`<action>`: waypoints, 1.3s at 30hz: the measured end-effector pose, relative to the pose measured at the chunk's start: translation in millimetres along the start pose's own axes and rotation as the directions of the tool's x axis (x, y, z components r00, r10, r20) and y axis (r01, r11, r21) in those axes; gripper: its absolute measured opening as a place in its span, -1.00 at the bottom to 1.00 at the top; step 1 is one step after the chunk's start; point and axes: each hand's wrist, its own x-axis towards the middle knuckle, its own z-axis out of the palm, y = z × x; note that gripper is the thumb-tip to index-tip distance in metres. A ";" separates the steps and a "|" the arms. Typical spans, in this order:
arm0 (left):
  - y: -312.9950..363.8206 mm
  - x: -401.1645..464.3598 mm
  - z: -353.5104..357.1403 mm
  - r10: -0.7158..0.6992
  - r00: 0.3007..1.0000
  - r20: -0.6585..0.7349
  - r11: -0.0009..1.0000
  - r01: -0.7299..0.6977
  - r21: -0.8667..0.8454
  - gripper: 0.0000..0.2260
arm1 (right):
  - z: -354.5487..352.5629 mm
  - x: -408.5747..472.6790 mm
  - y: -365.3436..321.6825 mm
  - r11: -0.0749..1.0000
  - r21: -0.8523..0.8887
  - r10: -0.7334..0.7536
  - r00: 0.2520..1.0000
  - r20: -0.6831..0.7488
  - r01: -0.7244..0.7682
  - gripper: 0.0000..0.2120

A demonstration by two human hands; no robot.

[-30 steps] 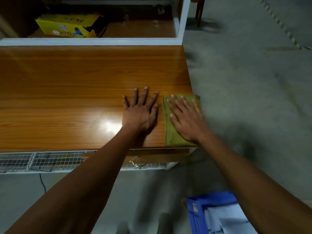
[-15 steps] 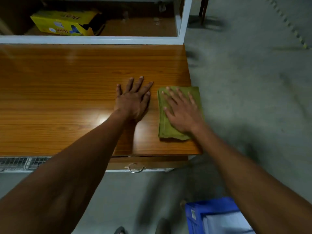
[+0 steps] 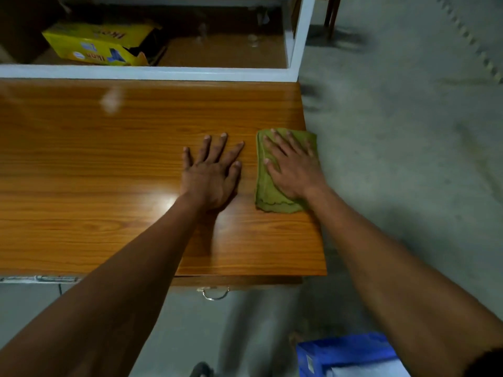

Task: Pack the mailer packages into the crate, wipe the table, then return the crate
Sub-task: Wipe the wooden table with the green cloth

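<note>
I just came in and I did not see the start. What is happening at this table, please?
A person is wiping the wooden table. The right hand presses flat on a folded green cloth near the table's right edge. The left hand rests flat on the bare wood beside it, apart from the cloth. A blue crate stands on the floor at the lower right with pale packages inside, so the packing looks done. The crate is not yet returned.

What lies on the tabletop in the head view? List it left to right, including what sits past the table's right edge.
Bare wooden table → left hand flat on the wood → green cloth under the right hand → grey floor.
</note>
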 end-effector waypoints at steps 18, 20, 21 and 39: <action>-13.0 117.4 -6.6 -0.048 0.998 0.043 0.999 0.048 0.005 -0.46 | -15.6 120.2 25.2 0.998 0.044 0.055 0.998 -0.031 -0.053 -0.36; -9.4 116.4 -9.2 -0.040 0.998 0.042 0.999 0.040 -0.001 -0.46 | -14.8 94.8 16.5 0.999 0.024 0.044 0.998 -0.041 -0.043 -0.36; -8.3 115.4 -10.5 -0.041 0.998 0.042 0.999 0.042 -0.005 -0.46 | -12.8 75.0 10.2 1.000 0.003 0.024 0.999 -0.044 -0.024 -0.36; -12.5 115.3 -7.4 -0.010 1.000 -0.003 1.000 0.010 0.000 -0.46 | -6.8 74.6 17.4 1.000 0.012 -0.024 0.998 -0.061 0.025 -0.37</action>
